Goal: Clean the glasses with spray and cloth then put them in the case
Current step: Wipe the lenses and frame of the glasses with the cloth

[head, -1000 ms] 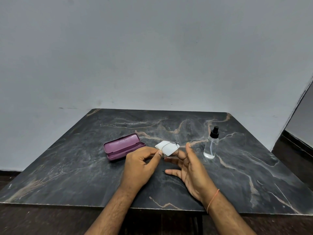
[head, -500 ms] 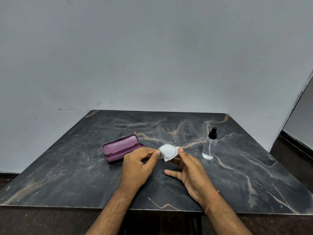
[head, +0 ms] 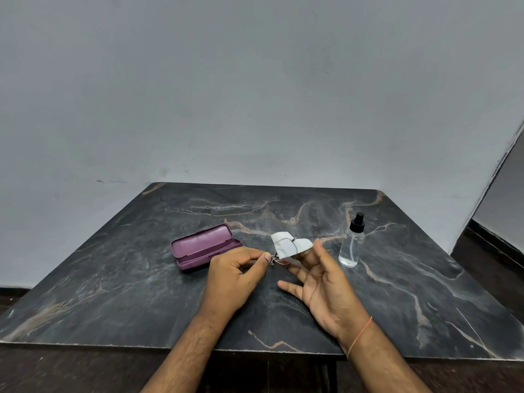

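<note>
Over the dark marbled tabletop (head: pixel 119 279), my left hand (head: pixel 234 276) pinches the thin wire glasses (head: pixel 279 258) at 1 end, fingers (head: pixel 266 256) clamped on the frame. My right hand (head: pixel 323 282) holds the white cloth (head: pixel 290 245) against a lens, thumb and fingertips pressed on it (the other fingers spread loose). The purple case (head: pixel 204 246) lies open at left; the spray bottle (head: pixel 351 242) stands upright at right.
</note>
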The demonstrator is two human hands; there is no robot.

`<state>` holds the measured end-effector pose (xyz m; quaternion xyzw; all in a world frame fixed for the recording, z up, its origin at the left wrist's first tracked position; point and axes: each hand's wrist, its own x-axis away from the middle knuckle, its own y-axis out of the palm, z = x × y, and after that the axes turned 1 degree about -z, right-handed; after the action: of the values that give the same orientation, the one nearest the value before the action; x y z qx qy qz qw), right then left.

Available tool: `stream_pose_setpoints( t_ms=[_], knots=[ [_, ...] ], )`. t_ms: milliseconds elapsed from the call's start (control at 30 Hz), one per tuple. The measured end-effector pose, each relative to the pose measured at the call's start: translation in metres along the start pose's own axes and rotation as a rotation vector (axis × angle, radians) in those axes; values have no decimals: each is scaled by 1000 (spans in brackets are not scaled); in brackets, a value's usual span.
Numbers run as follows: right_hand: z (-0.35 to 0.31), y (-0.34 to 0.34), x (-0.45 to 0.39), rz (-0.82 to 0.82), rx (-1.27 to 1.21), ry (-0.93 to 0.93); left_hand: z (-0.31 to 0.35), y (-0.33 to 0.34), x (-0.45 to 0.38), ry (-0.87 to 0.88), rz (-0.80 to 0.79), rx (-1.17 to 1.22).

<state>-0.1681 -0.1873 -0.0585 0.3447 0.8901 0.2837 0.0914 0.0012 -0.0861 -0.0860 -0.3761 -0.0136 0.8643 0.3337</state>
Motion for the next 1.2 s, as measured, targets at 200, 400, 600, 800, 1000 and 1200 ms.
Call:
stream_pose_setpoints(
  t_ms=[200,400,600,800,1000,1200],
  knots=[
    [6,3,-3,24,137,-32,-1,1,1,35,16,-12],
    [15,0,-3,188,226,-167,-3,-1,0,62,68,-65],
    [18,-6,4,419,751,-712,-3,0,-1,40,59,-63],
    [19,-9,-4,350,1591,-1073,-4,0,-2,18,37,-28],
    [11,-19,-7,232,1987,-1214,-5,0,-2,-20,40,6],
    [13,-24,-7,214,2028,-1193,-4,0,-2,-85,45,80]
  ],
)
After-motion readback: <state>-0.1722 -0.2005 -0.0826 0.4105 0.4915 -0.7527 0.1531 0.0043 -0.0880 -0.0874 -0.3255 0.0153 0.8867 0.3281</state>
